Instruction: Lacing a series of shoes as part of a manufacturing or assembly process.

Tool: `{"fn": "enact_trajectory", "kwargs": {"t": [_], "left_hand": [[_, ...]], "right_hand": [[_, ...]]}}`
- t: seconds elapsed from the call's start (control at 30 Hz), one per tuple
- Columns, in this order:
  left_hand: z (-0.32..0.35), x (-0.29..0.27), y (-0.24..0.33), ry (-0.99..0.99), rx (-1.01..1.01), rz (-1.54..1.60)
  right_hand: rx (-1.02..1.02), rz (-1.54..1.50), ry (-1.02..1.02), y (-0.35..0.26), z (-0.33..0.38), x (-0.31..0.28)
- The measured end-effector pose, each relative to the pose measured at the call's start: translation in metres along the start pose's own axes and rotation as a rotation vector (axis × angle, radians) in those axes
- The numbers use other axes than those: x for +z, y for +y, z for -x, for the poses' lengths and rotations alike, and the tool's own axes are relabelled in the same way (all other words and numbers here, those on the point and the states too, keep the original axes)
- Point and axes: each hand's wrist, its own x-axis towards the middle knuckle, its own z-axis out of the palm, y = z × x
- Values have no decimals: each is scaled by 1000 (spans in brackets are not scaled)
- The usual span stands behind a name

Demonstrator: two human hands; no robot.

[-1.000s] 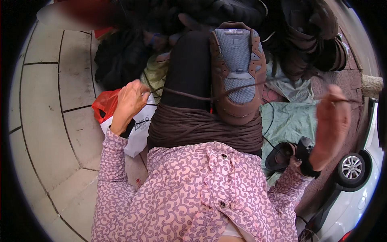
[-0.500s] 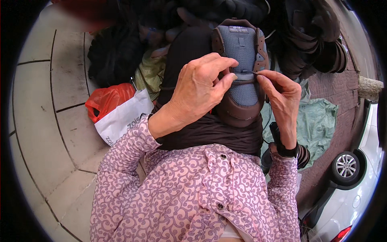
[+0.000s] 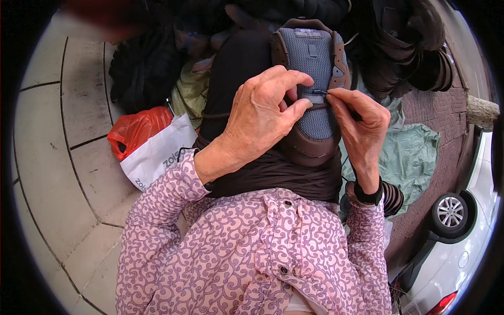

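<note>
A brown shoe (image 3: 314, 151) with a blue-grey mesh tongue (image 3: 315, 58) lies on my lap, its toe toward me. A grey strap (image 3: 316, 98) crosses the tongue, and a dark shoelace (image 3: 321, 106) runs across just below it. My right hand (image 3: 362, 115) pinches the thin dark end of the shoelace between thumb and forefinger, its tip over the strap. At the tongue's left edge is my left hand (image 3: 260, 113), thumb and forefinger apart and nothing visible between them. Its other fingers are curled and partly hidden.
Dark shoe parts (image 3: 404, 42) are heaped at the far right. A red plastic bag (image 3: 139, 130) and a white bag (image 3: 160, 152) sit on the tiles at left. Green sheeting (image 3: 409, 157) lies on the right, near a parked white car (image 3: 467, 262).
My right hand has shifted slightly left, bringing the shoelace end farther over the strap. The left hand stays by the tongue, fingers still apart. The whole view has shifted a little.
</note>
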Motion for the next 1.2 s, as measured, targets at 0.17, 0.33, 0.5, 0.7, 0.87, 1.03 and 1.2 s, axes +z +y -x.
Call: {"fn": "enact_trajectory", "kwargs": {"t": [0.17, 0.33, 0.5, 0.7, 0.87, 1.03, 1.2], "left_hand": [[-1, 0, -2, -3, 7, -16], [-1, -1, -3, -5, 7, -19], [-2, 0, -4, 31, 10, 2], [-1, 1, -4, 23, 5, 2], [-2, 1, -5, -3, 34, -89], [-4, 2, -6, -22, 54, -62], [-4, 1, -9, -21, 39, -41]], "right_hand": [[136, -225, -25, 5, 1, 3], [350, -506, -132, 12, -5, -1], [296, -441, -87, 9, -5, 13], [462, -607, 21, 2, 6, 17], [356, -433, 43, 2, 9, 21], [389, -477, 36, 3, 11, 21], [496, -593, -138, 11, 1, 10]]}}
